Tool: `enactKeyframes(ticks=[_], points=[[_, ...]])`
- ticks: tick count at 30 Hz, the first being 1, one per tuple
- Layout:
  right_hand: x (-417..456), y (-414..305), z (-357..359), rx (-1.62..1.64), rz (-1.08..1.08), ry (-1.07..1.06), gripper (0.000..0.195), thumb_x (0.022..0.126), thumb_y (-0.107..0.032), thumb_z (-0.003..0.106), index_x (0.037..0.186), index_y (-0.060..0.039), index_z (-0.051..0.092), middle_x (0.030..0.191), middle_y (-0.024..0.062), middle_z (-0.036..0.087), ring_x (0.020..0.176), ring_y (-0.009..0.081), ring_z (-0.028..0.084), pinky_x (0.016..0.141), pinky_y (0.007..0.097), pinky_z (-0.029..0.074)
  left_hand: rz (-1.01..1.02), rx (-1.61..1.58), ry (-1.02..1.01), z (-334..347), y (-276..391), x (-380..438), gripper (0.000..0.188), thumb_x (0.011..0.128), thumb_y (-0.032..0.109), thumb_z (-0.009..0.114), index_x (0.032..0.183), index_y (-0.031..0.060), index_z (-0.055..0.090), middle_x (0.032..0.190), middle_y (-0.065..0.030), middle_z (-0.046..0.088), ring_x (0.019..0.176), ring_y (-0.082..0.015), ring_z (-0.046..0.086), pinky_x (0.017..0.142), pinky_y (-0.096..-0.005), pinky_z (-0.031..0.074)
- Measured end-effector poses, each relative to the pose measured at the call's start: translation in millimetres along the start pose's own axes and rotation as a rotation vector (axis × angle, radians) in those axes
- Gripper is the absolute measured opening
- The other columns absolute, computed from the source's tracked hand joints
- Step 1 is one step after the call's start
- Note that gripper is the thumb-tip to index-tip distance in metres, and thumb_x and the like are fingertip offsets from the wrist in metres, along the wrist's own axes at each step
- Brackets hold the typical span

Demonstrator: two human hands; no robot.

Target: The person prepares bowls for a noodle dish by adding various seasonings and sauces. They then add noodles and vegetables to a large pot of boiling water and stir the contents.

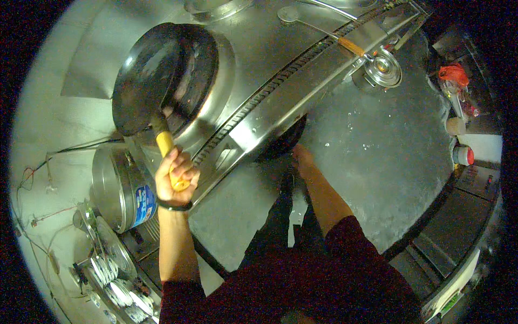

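My left hand [177, 176] is wrapped around the yellow handle [165, 143] of a large dark wok [149, 77]. The wok is tipped up on its side over a burner ring [226, 81] of the stainless steel stove [263, 44], its inside hidden from me. Low at the stove's front edge, my right hand [301, 157] reaches down beside a dark rounded shape [285, 139]. Its fingers are mostly hidden, and whether it grips anything cannot be made out.
A ladle [311, 29] with a wooden handle lies across the stove's slotted drain channel [269, 86]. Beyond the edge sits a lidded metal pot [382, 69]. A steel drum [117, 186] stands left of my arm, near stacked plates [121, 291]. Dark counters [457, 218] run along the right.
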State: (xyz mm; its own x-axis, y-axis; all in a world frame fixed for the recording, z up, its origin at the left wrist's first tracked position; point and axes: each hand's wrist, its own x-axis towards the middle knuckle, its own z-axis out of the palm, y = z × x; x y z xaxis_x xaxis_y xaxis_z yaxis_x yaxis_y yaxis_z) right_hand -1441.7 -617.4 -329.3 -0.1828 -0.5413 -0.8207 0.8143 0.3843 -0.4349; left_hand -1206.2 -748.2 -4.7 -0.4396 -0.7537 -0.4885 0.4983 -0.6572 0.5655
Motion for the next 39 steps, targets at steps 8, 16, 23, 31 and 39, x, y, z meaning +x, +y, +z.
enactKeyframes(ticks=[8,16,23,31,39], points=[[53.8,-46.1,45.7,0.231,-0.062,0.009,0.037,0.08,-0.046,0.05,0.106,-0.0193,0.048,0.113,-0.001,0.048,0.101,0.0194,0.039,0.084,0.0427,0.028,-0.008,-0.117,-0.056,8.5,-8.8,0.7,0.015,0.088,0.013,0.048,0.101,0.0053,0.051,0.065,0.0058,0.044,0.047,-0.0012,0.041,0.046,-0.0198,0.036],[137.4,-24.7,24.4,0.446,-0.092,-0.103,0.032,0.08,-0.036,0.045,0.102,-0.0146,0.052,0.099,0.0036,0.056,0.093,0.0227,0.05,0.076,0.039,0.04,-0.005,-0.085,-0.031,2.2,-17.2,3.9,0.014,0.086,0.013,0.051,0.099,0.0087,0.052,0.063,0.0063,0.044,0.043,-0.0009,0.037,0.044,-0.0193,0.031],[137.1,-24.3,27.3,0.478,-0.153,-0.115,0.044,0.083,-0.045,0.035,0.112,-0.0155,0.049,0.113,0.0023,0.051,0.106,0.023,0.045,0.088,0.0478,0.034,0.017,-0.084,-0.031,4.8,-17.4,0.6,0.01,0.087,0.013,0.05,0.096,0.0098,0.05,0.062,0.0064,0.042,0.043,-0.001,0.038,0.045,-0.0193,0.032],[113.9,-22.7,2.8,0.389,-0.012,0.035,0.047,0.081,-0.049,0.034,0.119,-0.0224,0.045,0.12,-0.0022,0.045,0.11,0.0185,0.038,0.093,0.0511,0.017,0.019,-0.1,-0.046,11.3,-20.8,5.9,0.009,0.087,0.012,0.049,0.094,0.0077,0.051,0.062,0.0065,0.043,0.044,-0.0011,0.039,0.046,-0.02,0.035],[91.9,-32.8,21.6,0.366,0.07,0.039,0.054,0.082,-0.049,0.035,0.129,-0.0224,0.036,0.133,-0.0038,0.038,0.122,0.0153,0.031,0.098,0.0529,0.007,0.006,-0.136,-0.058,10.0,-21.5,3.5,0.009,0.087,0.012,0.048,0.094,0.0065,0.051,0.062,0.0061,0.043,0.044,-0.0015,0.039,0.047,-0.0203,0.036]])
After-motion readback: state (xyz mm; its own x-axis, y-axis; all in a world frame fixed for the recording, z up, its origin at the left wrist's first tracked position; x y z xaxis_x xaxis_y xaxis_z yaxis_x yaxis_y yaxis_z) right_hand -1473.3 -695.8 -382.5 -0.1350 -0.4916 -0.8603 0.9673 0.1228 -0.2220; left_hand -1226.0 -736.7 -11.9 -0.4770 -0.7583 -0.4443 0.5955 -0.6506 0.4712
